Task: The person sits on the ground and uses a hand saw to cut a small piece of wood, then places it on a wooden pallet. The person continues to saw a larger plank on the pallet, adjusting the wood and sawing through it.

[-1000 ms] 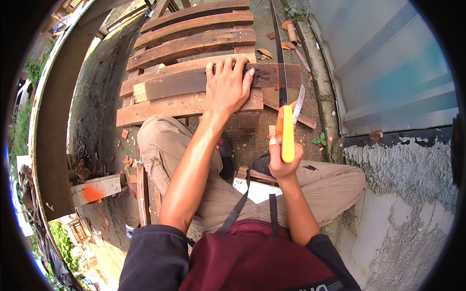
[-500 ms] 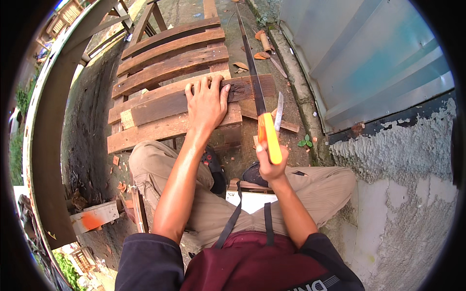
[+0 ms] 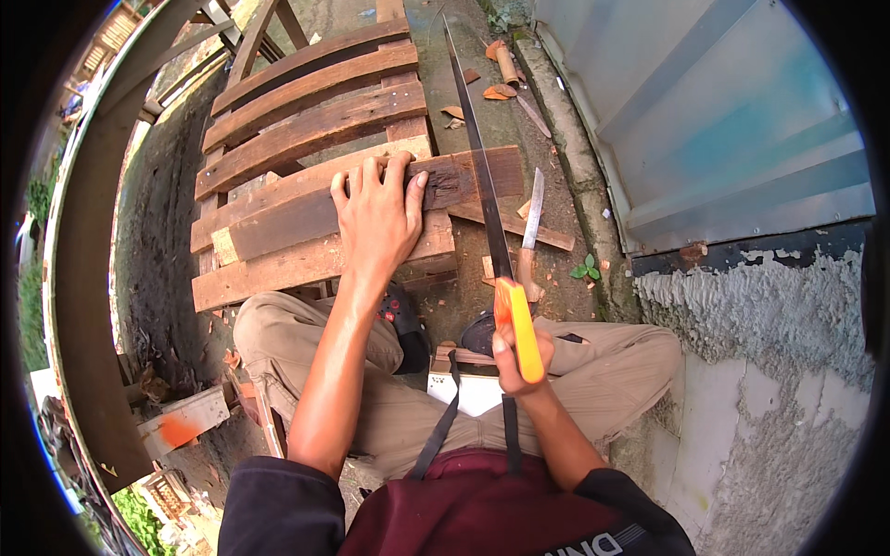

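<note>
A dark wooden plank [image 3: 283,220] lies across the near slats of a wooden pallet [image 3: 320,136], its right end jutting past them. My left hand [image 3: 378,215] presses down on this plank, fingers bent over its far edge and thumb along the top. In my right hand [image 3: 521,363] is the yellow and orange handle of a hand saw [image 3: 489,199]. The long dark blade points away from me and crosses the plank's overhanging end, right of my left hand. Whether the teeth sit in a cut cannot be made out.
A knife [image 3: 533,218] with a wooden handle lies on the ground right of the saw, beside an offcut strip [image 3: 547,234]. Metal sheeting [image 3: 705,120] and a rough wall [image 3: 760,315] bound the right side. A wooden frame [image 3: 88,278] stands at left.
My right hand and the saw have drawn back toward me, so the blade has slid nearer along the plank. My left hand stays on the plank; the view has shifted slightly.
</note>
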Demonstrator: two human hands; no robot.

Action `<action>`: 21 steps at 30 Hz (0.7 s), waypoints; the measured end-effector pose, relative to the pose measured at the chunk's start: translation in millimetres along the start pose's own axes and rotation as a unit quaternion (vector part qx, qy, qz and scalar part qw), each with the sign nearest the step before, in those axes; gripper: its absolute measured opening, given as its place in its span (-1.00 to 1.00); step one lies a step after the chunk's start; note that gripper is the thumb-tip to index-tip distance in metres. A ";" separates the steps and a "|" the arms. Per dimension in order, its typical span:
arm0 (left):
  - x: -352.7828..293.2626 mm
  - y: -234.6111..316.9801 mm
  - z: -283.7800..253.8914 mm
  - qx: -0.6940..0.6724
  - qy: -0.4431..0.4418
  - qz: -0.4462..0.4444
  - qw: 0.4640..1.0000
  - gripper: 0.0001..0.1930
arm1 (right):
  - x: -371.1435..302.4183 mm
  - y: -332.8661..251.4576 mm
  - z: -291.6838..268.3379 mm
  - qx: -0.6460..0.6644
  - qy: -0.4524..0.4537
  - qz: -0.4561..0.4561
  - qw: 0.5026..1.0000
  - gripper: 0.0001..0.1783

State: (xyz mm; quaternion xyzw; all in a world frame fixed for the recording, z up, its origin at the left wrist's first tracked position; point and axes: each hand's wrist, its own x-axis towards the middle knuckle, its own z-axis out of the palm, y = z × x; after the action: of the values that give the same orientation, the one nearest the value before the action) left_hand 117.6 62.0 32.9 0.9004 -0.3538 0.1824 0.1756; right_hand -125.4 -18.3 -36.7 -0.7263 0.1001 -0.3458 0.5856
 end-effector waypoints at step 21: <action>31.8 -19.0 -23.8 -0.009 -0.088 0.118 0.989 -0.17 | 111.7 -77.5 23.0 0.068 0.006 0.113 0.991 -0.78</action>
State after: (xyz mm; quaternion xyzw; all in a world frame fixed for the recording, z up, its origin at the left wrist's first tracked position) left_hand 147.8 67.4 64.5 0.8633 -0.4731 0.1188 0.1293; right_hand -48.5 -39.0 75.8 -0.6663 0.1615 -0.2880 0.6686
